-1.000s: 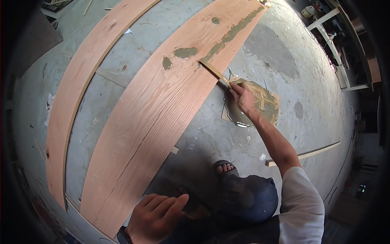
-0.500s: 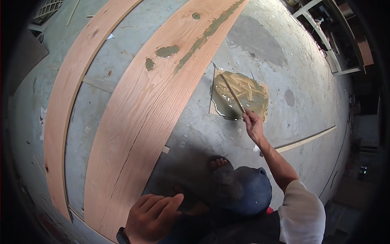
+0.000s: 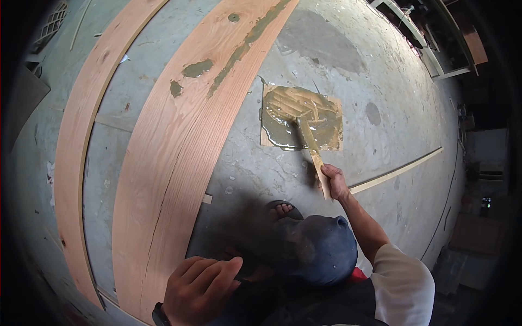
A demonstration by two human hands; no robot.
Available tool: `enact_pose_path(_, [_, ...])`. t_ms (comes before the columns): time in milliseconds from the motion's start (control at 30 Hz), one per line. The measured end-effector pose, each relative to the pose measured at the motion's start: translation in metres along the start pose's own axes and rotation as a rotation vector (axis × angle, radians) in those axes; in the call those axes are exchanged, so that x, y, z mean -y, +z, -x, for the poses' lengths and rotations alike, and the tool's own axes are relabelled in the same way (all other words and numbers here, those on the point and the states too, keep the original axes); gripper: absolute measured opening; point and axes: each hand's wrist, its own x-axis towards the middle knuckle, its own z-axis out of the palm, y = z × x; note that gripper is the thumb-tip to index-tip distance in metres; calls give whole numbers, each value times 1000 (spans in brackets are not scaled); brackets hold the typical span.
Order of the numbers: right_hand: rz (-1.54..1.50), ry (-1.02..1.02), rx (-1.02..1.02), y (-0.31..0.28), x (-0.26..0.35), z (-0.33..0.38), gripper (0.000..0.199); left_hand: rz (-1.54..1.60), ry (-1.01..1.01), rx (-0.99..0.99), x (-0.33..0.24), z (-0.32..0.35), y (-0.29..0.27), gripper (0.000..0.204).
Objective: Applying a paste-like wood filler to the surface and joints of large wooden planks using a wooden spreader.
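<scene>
While the left hand [image 3: 200,288] rests loose, holding nothing, at lower frame by the wide board [image 3: 179,146], the right hand [image 3: 333,182], centre-right, has its grip closed on a wooden stick [image 3: 311,149]. Stick's long axis runs up-left; tip's in the putty [image 3: 299,117] on a cardboard square [image 3: 267,142].

We see a grey concrete floor [image 3: 380,70]; on it lie two boards [image 3: 179,152] [image 3: 76,136], a putty-smeared square [image 3: 302,117] at upper centre, and a thin strip [image 3: 397,171] at right.
</scene>
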Motion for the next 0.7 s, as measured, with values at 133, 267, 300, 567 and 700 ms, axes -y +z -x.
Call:
enact_pose_path(133, [-186,99,80,-2,5,-2,22,-10,-25,-10,-6,5,0,49])
enact_pose_path(267, [-223,52,187,12,14,-2,27,-28,-44,-32,-7,8,6,50])
enact_pose_path(300, [-182,68,145,20,19,-1,30,-43,-68,-42,-6,8,7,50])
enact_pose_path(567, [363,-234,417,141,68,-46,28,-56,-47,-45,-10,16,12,53])
enact_pose_path(700, [977,-633,218,191,80,-79,27,-63,-65,-77,-13,23,13,52])
